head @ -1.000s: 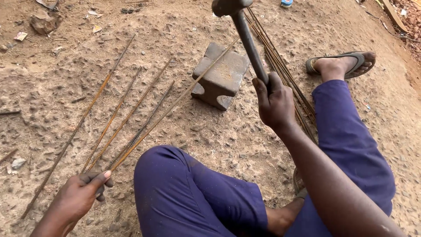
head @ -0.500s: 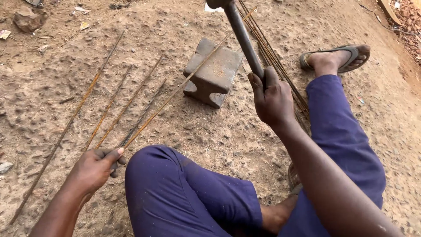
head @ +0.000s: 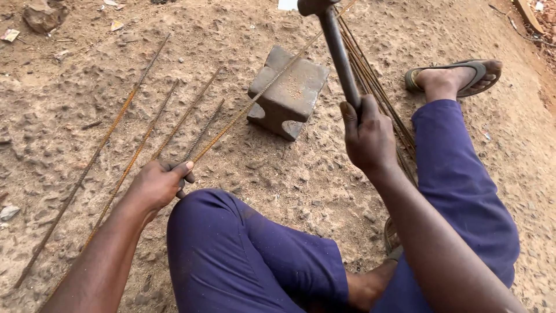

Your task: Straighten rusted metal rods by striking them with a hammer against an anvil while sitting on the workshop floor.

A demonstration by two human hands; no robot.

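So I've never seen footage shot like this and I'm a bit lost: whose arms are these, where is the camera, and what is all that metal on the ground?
The camera is worn on a person's head and looks down, so both arms are that person's own. They sit on bare sandy ground in dark blue trousers, with one foot in a sandal.

The left hand grips the near end of a thin rusty ribbed steel rod. That rod runs up and away, across the top of a grey blocky metal anvil. The right hand holds the dark handle of a hammer, raised so that its head sits at the top edge of the picture.

More loose rusty rods lie side by side to the left. A tight bundle of rods lies behind the hammer.
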